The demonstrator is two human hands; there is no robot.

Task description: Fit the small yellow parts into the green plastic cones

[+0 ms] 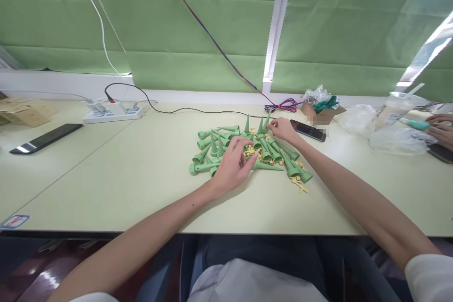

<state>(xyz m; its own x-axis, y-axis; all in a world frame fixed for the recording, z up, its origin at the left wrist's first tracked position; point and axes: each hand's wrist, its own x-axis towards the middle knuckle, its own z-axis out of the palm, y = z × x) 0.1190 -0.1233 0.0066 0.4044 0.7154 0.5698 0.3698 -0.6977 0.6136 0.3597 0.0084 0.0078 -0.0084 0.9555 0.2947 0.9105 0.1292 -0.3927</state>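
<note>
On the table lies a pile of green plastic spikes (272, 151), pointed at one end and wide and hollow at the other. Small yellow plastic pieces (300, 186) are scattered among and under them. My left hand (235, 163) hovers over the left-middle of the pile, fingers curved and thumb apart, with nothing visible in its grasp. At the back right of the pile, my right hand (282, 130) pinches a green spike (267, 121) that points upward. Part of the pile is hidden behind my left hand.
Right of the pile lie a phone (308, 130), a small cardboard box (320, 114) and a drink cup (392, 108) in plastic wrap. Another person's hand (442, 130) is at the far right. A power strip (115, 114) and a black tablet-like object (47, 138) are left.
</note>
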